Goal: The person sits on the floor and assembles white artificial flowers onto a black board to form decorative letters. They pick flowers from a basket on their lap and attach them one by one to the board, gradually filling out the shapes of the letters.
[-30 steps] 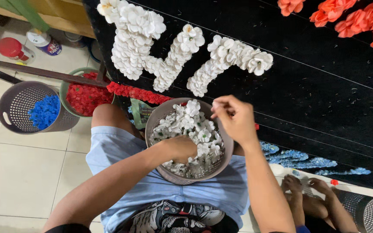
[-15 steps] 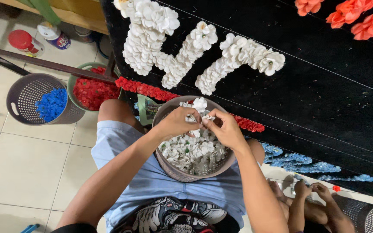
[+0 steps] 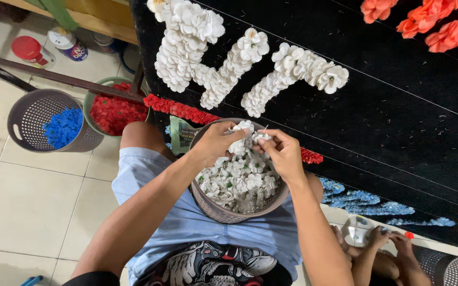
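Observation:
A grey round basket (image 3: 214, 205) full of small white flowers (image 3: 239, 180) rests on my lap. Over its far rim my left hand (image 3: 216, 142) pinches a white flower (image 3: 244, 127) between thumb and fingers. My right hand (image 3: 282, 151) meets it from the right, its fingertips on a white flower and what looks like a thin pin (image 3: 264, 130). Just beyond, white flowers form wavy strokes (image 3: 239, 58) on a black board (image 3: 398, 116).
A red flower strip (image 3: 184, 110) runs along the board's lower edge, blue flowers (image 3: 361, 204) further right, orange flowers (image 3: 441, 26) at top right. To the left stand a basket of blue flowers (image 3: 62, 126) and a bowl of red ones (image 3: 113, 112). Another person's hands (image 3: 382, 238) work at bottom right.
My left hand has come up out of the basket and my right hand has dropped to meet it. Both now hold a flower together over the far rim.

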